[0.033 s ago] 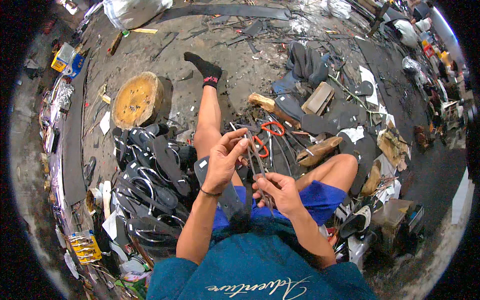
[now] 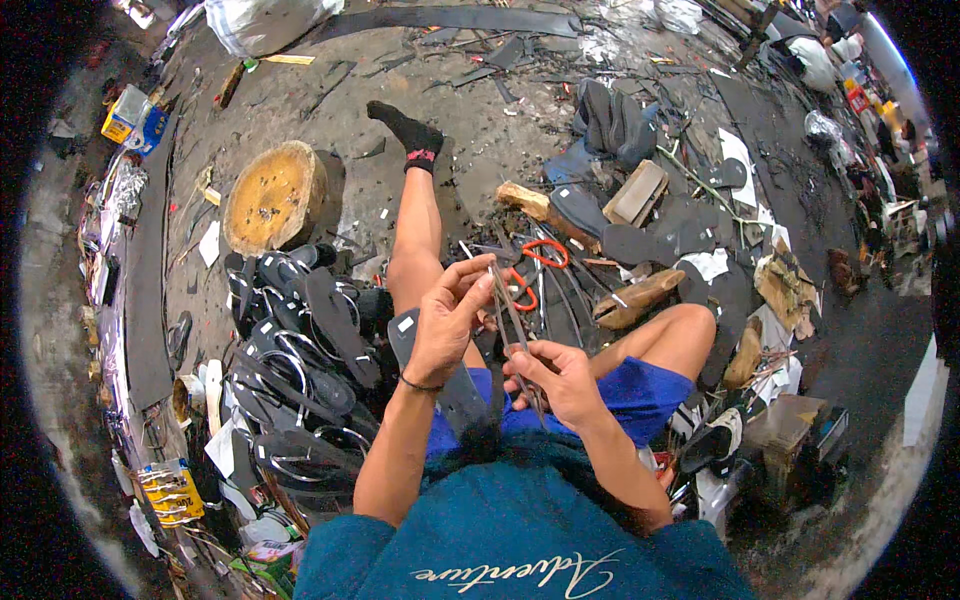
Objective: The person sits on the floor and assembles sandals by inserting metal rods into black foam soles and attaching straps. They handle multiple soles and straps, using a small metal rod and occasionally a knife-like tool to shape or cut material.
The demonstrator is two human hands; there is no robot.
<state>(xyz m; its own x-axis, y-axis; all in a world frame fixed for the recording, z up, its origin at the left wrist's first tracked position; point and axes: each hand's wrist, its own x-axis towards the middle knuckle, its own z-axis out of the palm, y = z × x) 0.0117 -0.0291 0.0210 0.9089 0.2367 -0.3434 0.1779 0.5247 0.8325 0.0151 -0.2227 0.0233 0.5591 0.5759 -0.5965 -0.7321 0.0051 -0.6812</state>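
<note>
My left hand [image 2: 450, 315] pinches the upper end of a thin dark strap [image 2: 511, 318] between thumb and fingertips. Lower down, my right hand [image 2: 553, 378] closes round the same strap, whose tail hangs below the fingers. The strap looks doubled, but I cannot tell whether it is one piece or two. Under my left wrist a dark flat sandal sole [image 2: 462, 402] with a small white label lies across my lap. Just beyond my hands, scissors with orange handles [image 2: 546, 253] rest among long thin tools and strips.
Left of my leg is a heap of black sandals [image 2: 300, 350], with a round wooden block [image 2: 268, 198] beyond it. To the right lie wooden shoe lasts [image 2: 638, 298], loose soles [image 2: 690, 238], a rectangular block [image 2: 636, 195] and a stack of dark soles [image 2: 612, 125]. Scraps litter the floor.
</note>
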